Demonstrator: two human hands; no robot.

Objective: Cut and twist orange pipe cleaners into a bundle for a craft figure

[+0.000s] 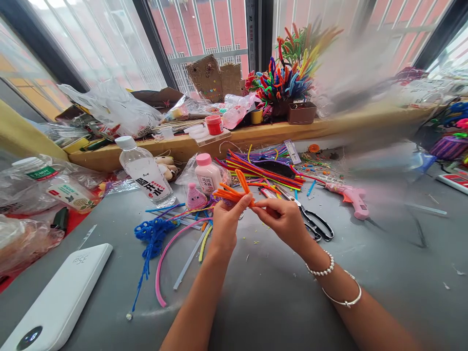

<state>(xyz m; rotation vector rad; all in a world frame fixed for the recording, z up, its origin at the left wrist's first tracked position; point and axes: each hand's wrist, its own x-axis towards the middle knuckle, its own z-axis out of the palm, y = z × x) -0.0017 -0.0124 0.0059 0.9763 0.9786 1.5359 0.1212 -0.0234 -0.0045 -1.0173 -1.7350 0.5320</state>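
A bunch of bent orange pipe cleaners (pixel 243 181) is held up over the middle of the table. My left hand (pixel 227 222) grips it, with the thumb pressed across the base and orange ends sticking up and to the left. My right hand (pixel 283 219) pinches the lower right end of the same bunch between thumb and fingers. Just beyond my right hand lie black-handled scissors (pixel 317 222). Behind my left hand sit a small pink crocheted figure (pixel 196 196) and a pink-capped bottle (pixel 207 171).
Loose pipe cleaners (pixel 237 163) lie at the back. A pink glue gun (pixel 353 199) rests at the right. Left of my hands are a clear water bottle (pixel 146 173), blue yarn (pixel 151 236) and a white power bank (pixel 60 297). Pipe-cleaner flowers (pixel 283 80) stand on the ledge.
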